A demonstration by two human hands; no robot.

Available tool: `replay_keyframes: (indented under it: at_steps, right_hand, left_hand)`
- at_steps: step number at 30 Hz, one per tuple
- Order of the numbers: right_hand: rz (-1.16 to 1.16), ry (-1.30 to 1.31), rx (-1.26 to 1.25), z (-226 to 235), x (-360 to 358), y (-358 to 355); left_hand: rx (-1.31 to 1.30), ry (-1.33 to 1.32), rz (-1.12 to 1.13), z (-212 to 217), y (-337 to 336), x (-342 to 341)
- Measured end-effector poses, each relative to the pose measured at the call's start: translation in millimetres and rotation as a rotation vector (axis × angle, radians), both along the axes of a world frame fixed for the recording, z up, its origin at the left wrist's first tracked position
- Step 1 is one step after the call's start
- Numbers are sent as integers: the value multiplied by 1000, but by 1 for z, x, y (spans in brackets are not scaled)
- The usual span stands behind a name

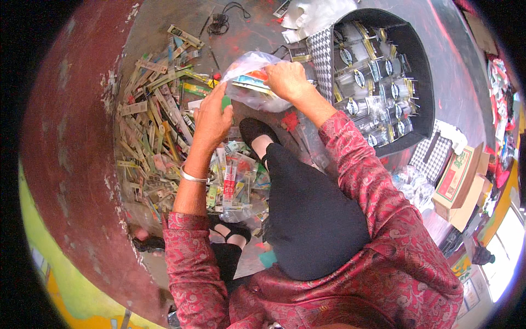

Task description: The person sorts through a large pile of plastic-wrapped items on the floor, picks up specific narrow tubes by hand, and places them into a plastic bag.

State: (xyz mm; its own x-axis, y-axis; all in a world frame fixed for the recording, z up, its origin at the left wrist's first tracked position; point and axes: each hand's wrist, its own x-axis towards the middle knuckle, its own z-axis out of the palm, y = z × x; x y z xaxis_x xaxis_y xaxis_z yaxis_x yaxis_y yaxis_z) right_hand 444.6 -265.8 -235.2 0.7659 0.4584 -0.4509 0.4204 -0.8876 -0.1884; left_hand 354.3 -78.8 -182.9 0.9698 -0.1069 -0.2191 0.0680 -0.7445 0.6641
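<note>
Between my hands is a see-through plastic bag [267, 102] with its mouth spread, and colourful flat packets [249, 82] in orange, blue and yellow show inside it. My left hand [212, 118] is closed on the bag's left edge; a small green piece [226, 102] shows by its fingers. My right hand [286, 79] is closed at the bag's right edge beside the packets, with its fingertips partly hidden. Just left of the bag, a heap of long, thin packaged items [164, 104] spreads over the floor.
A black box [422, 88] at the right holds several rows of small packages. Its houndstooth-patterned side panel [321, 57] faces the bag. An opened cardboard carton [457, 186] stands farther right. Loose packets [229, 183] lie near my feet. A dark cord [219, 23] and white sheeting [318, 16] are at the far side.
</note>
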Motion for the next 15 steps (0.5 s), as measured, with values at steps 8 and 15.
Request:
replay_keyframes:
  at_steps: [8, 15]
  right_hand:
    - [55, -83, 266, -2, 6, -31]
    - [242, -145, -38, 8, -10, -50]
  left_hand:
    - [-16, -89, -104, 10, -9, 8]
    - [335, 29, -69, 11, -12, -3]
